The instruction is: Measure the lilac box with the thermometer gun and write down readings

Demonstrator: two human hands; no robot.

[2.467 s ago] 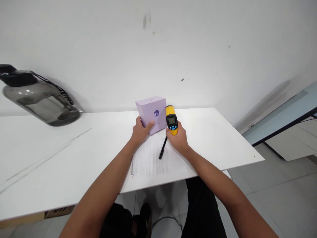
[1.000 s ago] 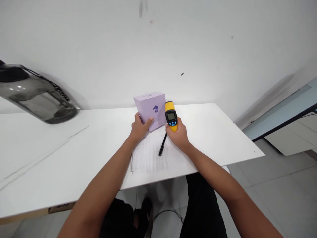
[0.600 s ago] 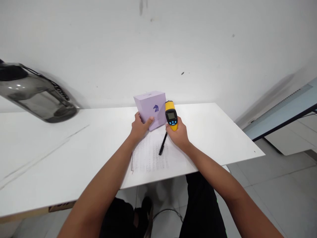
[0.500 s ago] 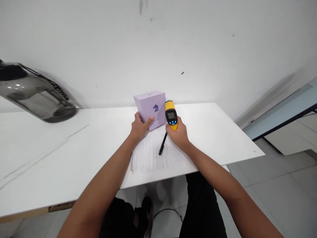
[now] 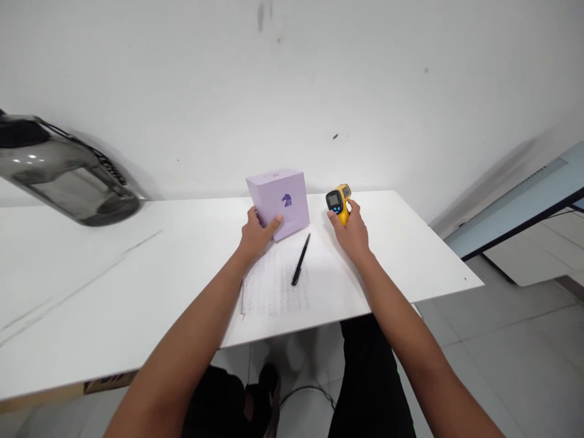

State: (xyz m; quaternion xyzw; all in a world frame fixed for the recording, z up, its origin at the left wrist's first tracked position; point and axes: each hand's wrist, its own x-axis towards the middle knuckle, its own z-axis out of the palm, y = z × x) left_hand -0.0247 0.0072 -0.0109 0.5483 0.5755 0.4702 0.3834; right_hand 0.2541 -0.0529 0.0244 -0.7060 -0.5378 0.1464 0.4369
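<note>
A light purple box [image 5: 292,210] with a dark blue horse-head logo stands at the table's back, slightly tilted. My left hand [image 5: 259,234] grips its lower left corner, thumb across the front and fingers behind the side. To the right, my right hand [image 5: 352,234] is closed round the handle of a yellow and black infrared thermometer [image 5: 337,204]. Its small screen and blue buttons face me, and its head is turned away from the box. Between my hands a black pen [image 5: 300,260] lies across a written sheet of paper [image 5: 278,292].
A large grey see-through water bottle [image 5: 68,170] with a black cap and strap is on the left by the wall [image 5: 205,91]. The white table [image 5: 114,286] ends at a slanted right edge. A dark-edged panel [image 5: 520,213] stands at the far right.
My right hand has moved right, away from the box, and turned the thermometer. The pen's tip now shows fully. My left hand and the box have hardly moved.
</note>
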